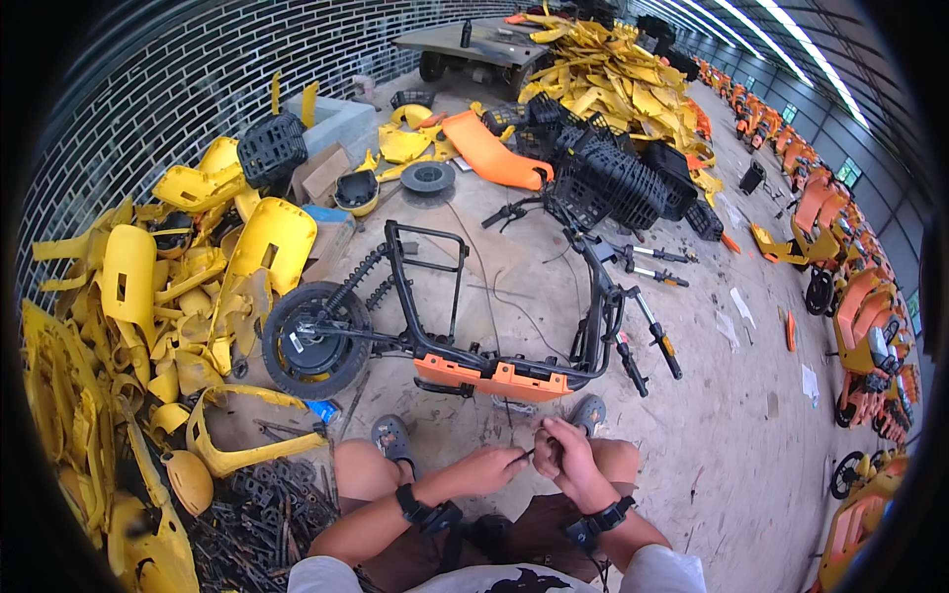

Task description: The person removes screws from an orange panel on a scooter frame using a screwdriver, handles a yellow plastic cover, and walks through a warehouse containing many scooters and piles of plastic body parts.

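My left hand point(491, 468) is closed, its fingertips pinching a thin dark piece point(524, 456) that looks like a cable end. The other end of that piece meets my right hand point(565, 457), whose fingers are curled round it and hide part of it. Both hands are above my lap, just short of a stripped scooter frame point(420, 338). The black frame lies across in front of me, with an orange plastic panel point(489, 379) along its near side. At its left end sits a rear wheel point(316, 341); handlebars point(633, 341) are towards the right.
Yellow body panels point(129, 272) are heaped at the left, above dark metal parts point(267, 529). Black baskets point(613, 183) and an orange fender-like panel point(489, 148) lie beyond the frame. A flat cart point(474, 42) stands farther back. Orange scooters point(865, 321) line the right.
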Motion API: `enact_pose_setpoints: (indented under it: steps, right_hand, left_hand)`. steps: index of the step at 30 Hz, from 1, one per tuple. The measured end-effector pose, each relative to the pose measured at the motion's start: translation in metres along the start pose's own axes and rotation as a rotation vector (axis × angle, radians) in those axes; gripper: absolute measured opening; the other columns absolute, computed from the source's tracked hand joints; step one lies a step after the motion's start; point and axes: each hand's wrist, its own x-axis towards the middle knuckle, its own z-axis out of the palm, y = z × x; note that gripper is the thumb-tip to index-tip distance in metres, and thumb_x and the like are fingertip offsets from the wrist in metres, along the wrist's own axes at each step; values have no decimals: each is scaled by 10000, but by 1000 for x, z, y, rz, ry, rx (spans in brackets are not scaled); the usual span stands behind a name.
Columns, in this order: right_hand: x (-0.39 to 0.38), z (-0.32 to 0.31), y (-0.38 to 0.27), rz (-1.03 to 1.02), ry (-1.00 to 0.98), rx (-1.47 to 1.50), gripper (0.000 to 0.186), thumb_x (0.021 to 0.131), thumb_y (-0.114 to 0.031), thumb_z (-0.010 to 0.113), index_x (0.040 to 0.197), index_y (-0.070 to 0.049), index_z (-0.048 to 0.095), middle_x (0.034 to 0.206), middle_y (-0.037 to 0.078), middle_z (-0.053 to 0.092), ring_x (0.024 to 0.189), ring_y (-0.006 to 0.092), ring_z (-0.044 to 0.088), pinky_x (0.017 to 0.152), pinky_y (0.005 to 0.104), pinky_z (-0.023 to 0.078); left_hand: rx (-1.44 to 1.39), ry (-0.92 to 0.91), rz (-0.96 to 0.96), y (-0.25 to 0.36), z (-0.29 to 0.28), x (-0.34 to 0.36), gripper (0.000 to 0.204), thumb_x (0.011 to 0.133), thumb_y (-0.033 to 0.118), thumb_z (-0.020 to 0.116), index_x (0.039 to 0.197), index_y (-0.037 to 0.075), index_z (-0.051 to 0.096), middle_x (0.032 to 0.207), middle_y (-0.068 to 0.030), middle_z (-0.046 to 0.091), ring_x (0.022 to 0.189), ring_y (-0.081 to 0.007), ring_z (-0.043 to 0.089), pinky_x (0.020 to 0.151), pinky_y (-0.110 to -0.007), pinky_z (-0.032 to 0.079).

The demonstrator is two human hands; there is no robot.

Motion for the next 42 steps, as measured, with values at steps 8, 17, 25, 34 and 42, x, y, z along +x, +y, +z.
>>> enact_pose_setpoints:
  steps: [8, 17, 25, 34, 42]
  right_hand:
    - [-41, 9, 42, -193, 40, -481, 329, 889, -91, 678, 1199, -13, 595, 1090, 61, 632, 554, 46, 516, 487, 198, 404]
    - [-80, 33, 72, -525, -438, -1263, 229, 822, -173, 732, 1012, -47, 712, 849, 117, 667, 792, 264, 630, 685, 348, 503]
    - [-93, 28, 106, -43, -569, -972, 239, 963, -224, 597, 986, 7, 658, 675, 64, 642, 615, 148, 602, 601, 276, 471]
    - [-61, 0, 149, 226, -214, -385, 183, 983, -192, 509, 1053, -30, 559, 797, 120, 670, 654, 159, 600, 600, 269, 459]
    - [1, -15, 111, 240, -116, -261, 197, 946, -124, 462, 1112, -21, 488, 870, 170, 669, 691, 231, 644, 568, 314, 474]
  left_hand:
    - [-347, -69, -168, 57, -18, -85, 339, 1020, 291, 467, 902, 6, 606, 623, -29, 602, 579, -109, 574, 559, -290, 468]
    - [-438, -239, -249, 48, -3, -162, 316, 1007, 259, 508, 1001, -19, 659, 587, -26, 605, 502, -80, 555, 487, -237, 428]
    - [-755, 151, -146, 28, 21, -192, 291, 970, 153, 571, 1227, 20, 540, 758, -63, 663, 585, -105, 597, 539, -236, 473]
    - [-1201, 500, -242, -2, 39, -162, 446, 961, 143, 554, 1351, -12, 405, 1017, -159, 647, 706, -191, 651, 649, -297, 536]
    - [-1586, 600, -337, -33, 28, -91, 242, 917, 133, 533, 1139, 37, 545, 1021, -127, 658, 821, -227, 657, 738, -338, 533]
